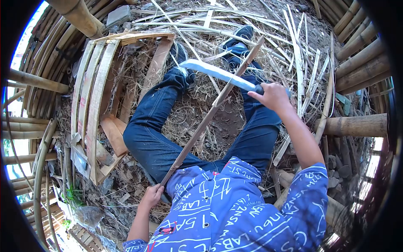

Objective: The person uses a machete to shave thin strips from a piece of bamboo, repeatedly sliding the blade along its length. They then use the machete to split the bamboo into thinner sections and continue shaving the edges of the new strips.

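My left hand (152, 195) is closed round the lower end of a long, narrow wooden strip (197, 133), beside my left hip. The strip slants up and away across my lap and between my legs, its far end near my right foot. My right hand (272, 96) grips the dark handle of a machete (218, 75). Its long pale blade points left and crosses the strip in its upper part. A small split or raised sliver shows on the strip just below the blade.
A slatted wooden crate (98, 80) stands to my left. Split bamboo strips (298, 59) and curly shavings (201, 90) litter the ground around my feet. Thick bamboo poles (357, 125) jut in from the right, and bamboo walls enclose both sides. A grey block (119, 16) lies at the back left.
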The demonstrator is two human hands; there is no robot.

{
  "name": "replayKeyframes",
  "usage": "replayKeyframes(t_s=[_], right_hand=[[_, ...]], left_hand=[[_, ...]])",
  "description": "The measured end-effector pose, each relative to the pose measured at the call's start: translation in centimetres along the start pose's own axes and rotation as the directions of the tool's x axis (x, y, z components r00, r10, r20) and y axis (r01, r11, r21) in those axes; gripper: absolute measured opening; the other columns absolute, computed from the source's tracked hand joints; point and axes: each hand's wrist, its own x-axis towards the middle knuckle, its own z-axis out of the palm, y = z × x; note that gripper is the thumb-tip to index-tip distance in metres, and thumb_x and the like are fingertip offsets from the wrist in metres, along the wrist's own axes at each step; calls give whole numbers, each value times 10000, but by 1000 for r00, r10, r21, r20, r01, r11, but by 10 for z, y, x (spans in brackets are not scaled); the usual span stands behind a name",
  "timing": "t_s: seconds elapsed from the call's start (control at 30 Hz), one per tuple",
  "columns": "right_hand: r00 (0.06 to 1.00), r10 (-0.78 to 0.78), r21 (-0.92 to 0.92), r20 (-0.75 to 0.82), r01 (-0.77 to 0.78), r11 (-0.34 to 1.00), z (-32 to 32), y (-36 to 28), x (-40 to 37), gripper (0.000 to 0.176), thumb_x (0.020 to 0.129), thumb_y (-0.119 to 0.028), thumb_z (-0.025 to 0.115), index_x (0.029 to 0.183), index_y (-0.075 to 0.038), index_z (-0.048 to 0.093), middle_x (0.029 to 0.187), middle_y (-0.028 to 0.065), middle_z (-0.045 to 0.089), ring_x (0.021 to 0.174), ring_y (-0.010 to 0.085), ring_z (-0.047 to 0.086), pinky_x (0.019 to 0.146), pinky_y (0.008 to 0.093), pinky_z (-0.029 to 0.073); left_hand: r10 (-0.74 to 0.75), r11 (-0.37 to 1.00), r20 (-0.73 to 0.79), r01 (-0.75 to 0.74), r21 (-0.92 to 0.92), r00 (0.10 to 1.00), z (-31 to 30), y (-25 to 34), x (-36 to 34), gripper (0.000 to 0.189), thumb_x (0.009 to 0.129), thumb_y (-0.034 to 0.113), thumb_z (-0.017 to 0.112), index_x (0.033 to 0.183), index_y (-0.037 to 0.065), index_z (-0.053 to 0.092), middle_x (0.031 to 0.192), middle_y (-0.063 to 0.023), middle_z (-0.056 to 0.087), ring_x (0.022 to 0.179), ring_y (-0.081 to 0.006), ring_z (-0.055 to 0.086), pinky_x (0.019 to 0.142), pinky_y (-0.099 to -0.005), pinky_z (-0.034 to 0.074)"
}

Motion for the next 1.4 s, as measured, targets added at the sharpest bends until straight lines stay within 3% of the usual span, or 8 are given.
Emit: replayKeyframes(t_s=[0.27, 0.53, 1.0, 1.17, 1.2, 1.23, 1.33, 1.4], right_hand=[[919, 395, -63, 2, -394, 917, -31, 84, 36, 704, 846, -722, 493, 891, -57, 722, 795, 161, 701, 785, 293, 707, 724, 428, 553], [925, 353, -58, -142, -364, 930, -36, 100, 29, 735, 822, -712, 533, 856, 1, 710, 819, 222, 694, 807, 376, 694, 733, 462, 547], [722, 635, 137, -275, -624, 769, -43, 147, 43, 807, 794, -757, 518, 804, 31, 693, 780, 236, 684, 742, 361, 695, 678, 443, 529], [614, 776, 877, 145, -442, 186, -37, 158, 48, 694, 841, -755, 464, 696, -78, 512, 549, 10, 497, 438, 124, 501, 415, 278, 409], [622, 751, 943, 223, -333, -5, -40, 158, 49, 675, 867, -742, 431, 719, -87, 497, 557, 5, 487, 445, 119, 493, 422, 286, 413], [620, 725, 952, 299, -247, -181, -45, 155, 52, 634, 879, -747, 398, 743, -129, 431, 550, -22, 416, 421, 106, 418, 416, 271, 378], [728, 572, 866, 379, -61, -496, -47, 160, 42, 645, 867, -769, 385, 722, -141, 408, 545, -30, 397, 424, 100, 399, 423, 252, 353], [678, 638, 916, 364, -138, -376, -38, 151, 29, 646, 856, -784, 387, 698, -158, 408, 525, -58, 376, 401, 81, 370, 404, 247, 350]], left_hand=[[-11, 998, -36, 13, 64, 999, -2, -14, -11, 243, 940, 200, 551, 844, -22, 573, 612, -211, 509, 554, -368, 519, 539, -411, 410], [-28, 997, -27, 30, 70, 999, -5, -11, -6, 229, 920, 198, 565, 838, -16, 570, 619, -239, 503, 581, -430, 504, 535, -437, 397], [-64, 996, -86, 58, -67, 994, 3, 3, -12, 270, 941, 220, 552, 875, -37, 602, 570, -95, 468, 540, -145, 442, 531, -352, 403], [-27, 999, -81, 24, -44, 996, -6, 28, -27, 295, 954, 229, 547, 825, -35, 575, 593, -42, 477, 579, -115, 437, 540, -328, 398], [110, 994, -134, -110, 6, 985, -7, 32, -27, 295, 956, 227, 546, 820, -33, 576, 599, -41, 484, 587, -116, 439, 543, -330, 396], [-181, 976, -2, 179, -121, 984, -12, 36, -21, 298, 969, 223, 533, 792, -12, 578, 616, -14, 484, 589, -105, 439, 540, -312, 392], [-271, 843, 69, 271, -465, 960, -2, 15, -12, 303, 989, 231, 514, 779, 20, 571, 629, 16, 477, 581, -80, 443, 527, -268, 384], [-234, 833, 7, 205, -514, 972, 3, 9, -4, 302, 997, 242, 506, 779, 39, 556, 633, 27, 471, 568, -67, 439, 515, -246, 374]])
